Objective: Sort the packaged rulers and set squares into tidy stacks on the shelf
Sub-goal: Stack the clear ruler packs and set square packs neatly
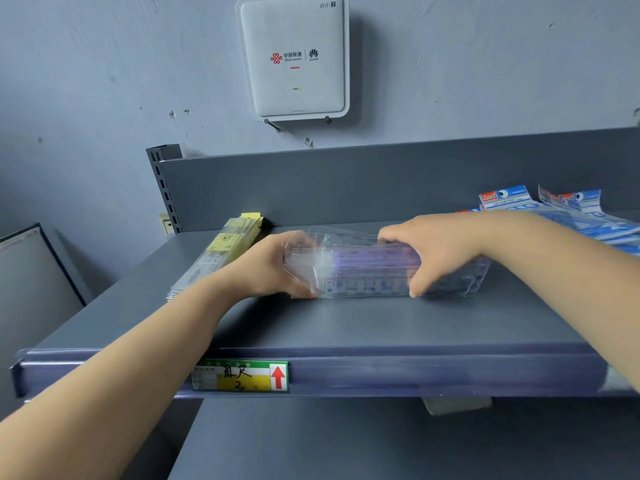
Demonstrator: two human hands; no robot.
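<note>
From the head camera, the left hand (266,268) and right hand (426,251) curl their fingers round the ends of a bundle of clear ruler packs (367,271) resting mid-shelf (381,323). The slick sleeves could fan apart if squeezed unevenly. Yellow packs (225,247) lie just left; loose blue geometry packs (554,216) crowd the right.
</note>
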